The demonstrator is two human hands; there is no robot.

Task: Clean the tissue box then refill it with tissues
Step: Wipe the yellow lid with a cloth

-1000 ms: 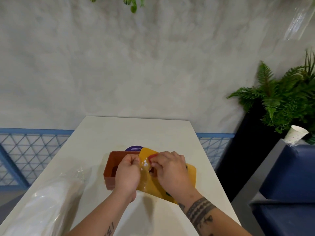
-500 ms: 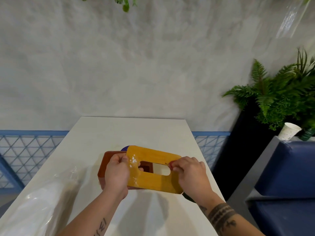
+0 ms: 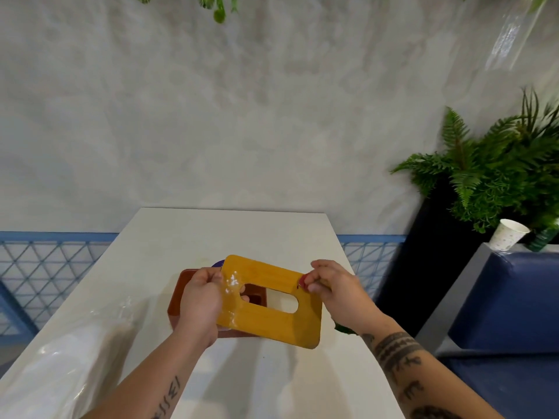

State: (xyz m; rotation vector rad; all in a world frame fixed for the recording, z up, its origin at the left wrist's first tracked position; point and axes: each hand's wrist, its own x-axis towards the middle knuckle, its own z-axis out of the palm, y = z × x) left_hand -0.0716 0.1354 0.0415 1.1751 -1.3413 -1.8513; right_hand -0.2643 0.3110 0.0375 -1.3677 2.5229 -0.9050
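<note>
I hold a yellow wooden tissue-box lid with an oval slot flat above the table. My left hand grips its left end, where a clear film or wet patch glistens. My right hand pinches its far right corner together with a small red thing, whose nature I cannot tell. The brown tissue-box base stands open on the table beneath the lid, partly hidden. A clear plastic pack of white tissues lies at the near left.
The white table runs to a grey wall. A purple round sticker peeks out behind the lid. Something green lies under my right wrist. Right of the table are a blue bench, a paper cup and a fern in a dark planter.
The lid was tilted on edge with both hands close together at its left; it has been turned flat, and my right hand has slid out to the far right corner.
</note>
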